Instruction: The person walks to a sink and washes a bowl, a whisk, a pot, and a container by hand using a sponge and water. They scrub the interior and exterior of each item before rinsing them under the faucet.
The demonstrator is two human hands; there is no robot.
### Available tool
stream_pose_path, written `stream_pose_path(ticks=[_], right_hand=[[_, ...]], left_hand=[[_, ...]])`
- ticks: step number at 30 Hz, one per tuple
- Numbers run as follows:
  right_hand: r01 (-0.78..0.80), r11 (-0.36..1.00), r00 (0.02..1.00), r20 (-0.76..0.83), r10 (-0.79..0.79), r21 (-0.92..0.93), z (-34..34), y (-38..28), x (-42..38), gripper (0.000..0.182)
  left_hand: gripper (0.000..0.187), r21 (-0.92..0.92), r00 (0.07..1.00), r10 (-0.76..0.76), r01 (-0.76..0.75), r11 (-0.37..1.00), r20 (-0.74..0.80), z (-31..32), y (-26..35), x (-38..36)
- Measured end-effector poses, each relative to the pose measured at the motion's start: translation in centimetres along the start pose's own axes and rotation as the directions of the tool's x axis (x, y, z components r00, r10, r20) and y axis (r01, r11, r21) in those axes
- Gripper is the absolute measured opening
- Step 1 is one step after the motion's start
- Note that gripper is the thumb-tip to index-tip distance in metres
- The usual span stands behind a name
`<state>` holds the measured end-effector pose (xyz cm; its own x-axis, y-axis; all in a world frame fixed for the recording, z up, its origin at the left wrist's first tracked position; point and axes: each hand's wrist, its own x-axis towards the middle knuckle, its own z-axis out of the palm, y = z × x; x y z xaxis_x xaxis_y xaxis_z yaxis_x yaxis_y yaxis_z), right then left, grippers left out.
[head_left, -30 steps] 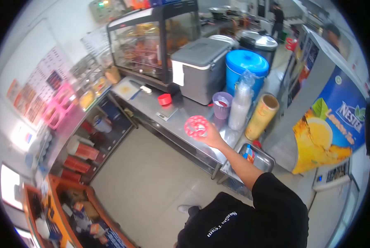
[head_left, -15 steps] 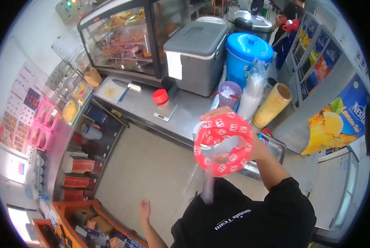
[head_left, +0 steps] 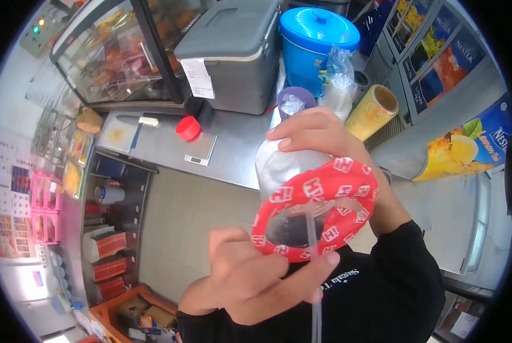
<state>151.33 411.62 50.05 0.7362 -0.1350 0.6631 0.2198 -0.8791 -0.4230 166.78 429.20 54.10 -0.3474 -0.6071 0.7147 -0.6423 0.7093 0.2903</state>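
From the head camera, the person has a clear plastic cup [head_left: 282,171] with a red-and-white printed seal [head_left: 316,208] lifted close to the face, the sealed top turned toward the camera. The right hand [head_left: 319,137] is wrapped around the cup's body from above, fingers curled shut on it at about twelve o'clock of the seal. The left hand [head_left: 256,280] sits at about seven o'clock of the seal, fingers pinched closed on a clear straw [head_left: 313,257] whose upper end meets the film near its middle; whether it has pierced through I cannot tell.

To do this well, I would judge the cup wants a firm, steady hold without squeezing its soft walls, and the straw should be kept square to the film and gripped short so it does not buckle.

Behind the hands, the steel counter [head_left: 239,154] runs from nine to one o'clock, carrying a small scale [head_left: 200,148], a red cup [head_left: 187,127], a grey cooler [head_left: 233,51] and a blue lidded bucket [head_left: 319,43].
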Motion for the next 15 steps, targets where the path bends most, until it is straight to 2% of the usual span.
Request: stream_pose_path(ticks=[3, 7, 9, 10, 15], right_hand=[[0.006, 1.0, 1.0, -0.029, -0.006, -0.011, -0.9, 1.0, 0.3, 0.053], [-0.072, 0.996, 0.997, -0.034, 0.07, -0.046, -1.7, 0.2, 1.1, 0.052], [-0.111, 0.994, 0.993, -0.048, 0.11, -0.024, -1.4, -0.2, 1.6, 0.052], [-0.104, 0.994, 0.994, -0.047, 0.103, -0.032, -1.0, 0.0, 1.8, 0.052], [-0.041, 0.998, 0.999, 0.004, 0.041, -0.055, 1.5, 0.4, 3.9, 0.047]], left_hand=[[0.024, 0.019, 1.0, 0.004, -0.004, 1.0, -0.008, 0.3, -1.2, 1.3], [0.022, 0.016, 0.98, 0.011, -0.008, 1.0, -0.199, 1.6, -2.2, 1.8], [0.02, 0.028, 0.987, -0.041, 0.046, 0.999, -0.154, 1.1, -2.4, 1.5], [0.021, 0.039, 0.988, -0.073, 0.079, 0.996, -0.135, 0.7, -2.5, 1.4], [0.022, 0.088, 0.967, -0.029, 0.053, 0.995, -0.252, -1.4, -4.0, -0.1]])
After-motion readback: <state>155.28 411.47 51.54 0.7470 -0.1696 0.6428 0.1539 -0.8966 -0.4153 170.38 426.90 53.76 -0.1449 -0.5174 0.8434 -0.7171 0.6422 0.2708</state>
